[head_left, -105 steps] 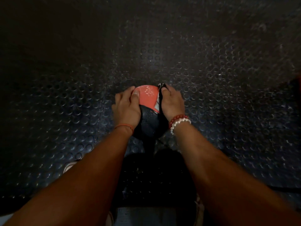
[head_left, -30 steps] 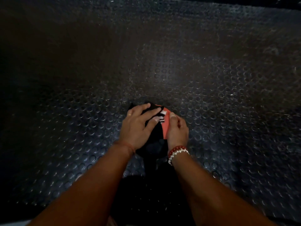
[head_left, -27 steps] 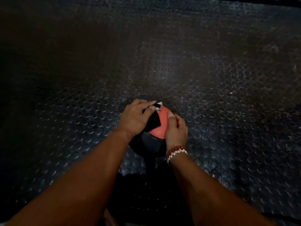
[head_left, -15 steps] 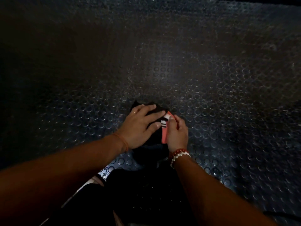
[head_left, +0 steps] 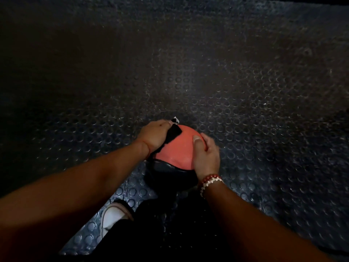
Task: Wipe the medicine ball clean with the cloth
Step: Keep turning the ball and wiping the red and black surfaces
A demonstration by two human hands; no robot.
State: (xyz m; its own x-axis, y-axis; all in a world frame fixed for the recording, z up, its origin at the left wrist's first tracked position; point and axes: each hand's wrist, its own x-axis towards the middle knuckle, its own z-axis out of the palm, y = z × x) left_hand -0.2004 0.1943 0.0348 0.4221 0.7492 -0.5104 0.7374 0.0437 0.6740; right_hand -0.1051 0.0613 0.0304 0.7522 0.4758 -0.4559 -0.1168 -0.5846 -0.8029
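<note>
The medicine ball (head_left: 176,152), orange-red on top and black on its near side, sits on the floor straight below me. My left hand (head_left: 154,136) presses a black cloth (head_left: 172,134) with a white-marked corner against the ball's upper left side. My right hand (head_left: 205,156) clasps the ball's right side, thumb laid on the orange panel. Most of the orange surface shows between the two hands.
The dark rubber floor (head_left: 245,91) with raised round studs spreads all around the ball. My white shoe (head_left: 112,217) and dark trouser leg (head_left: 170,229) lie just below the ball. The left part of the scene is very dim.
My left hand has dragged the cloth from the ball's top toward its left side, uncovering the orange panel. The right hand stays on the ball's right side.
</note>
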